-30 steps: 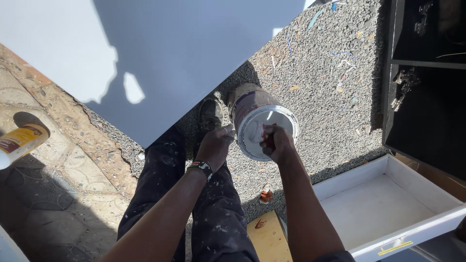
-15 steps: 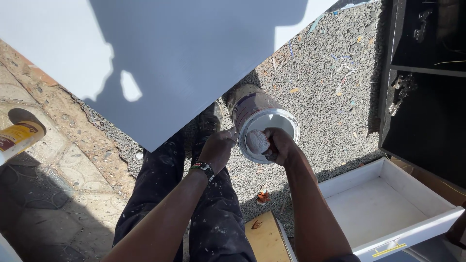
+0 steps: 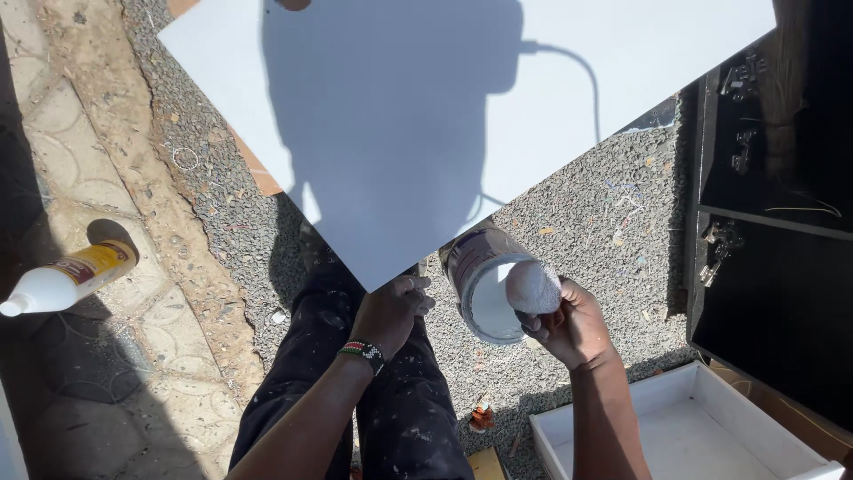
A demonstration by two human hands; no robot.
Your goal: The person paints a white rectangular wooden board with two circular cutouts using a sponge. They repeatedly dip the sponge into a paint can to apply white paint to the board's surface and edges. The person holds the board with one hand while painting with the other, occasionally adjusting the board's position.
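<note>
The right hand has its fingers closed around a white-coated cloth wad, held just over the rim of the tilted paint tin on the gravel ground. The left hand, fingers loosely curled and holding nothing, touches the near corner of the large white board. A glue bottle lies on the paving at left; a white drawer sits at lower right.

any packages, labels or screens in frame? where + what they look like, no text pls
Squeeze bottle: lying on its side on the paving at far left; white body and nozzle, yellow and dark red label band.
Paint can: on the gravel between the left hand and right hand, tilted toward the camera; round, white inside, purple and white label wrap.
No signs or screens.
</note>
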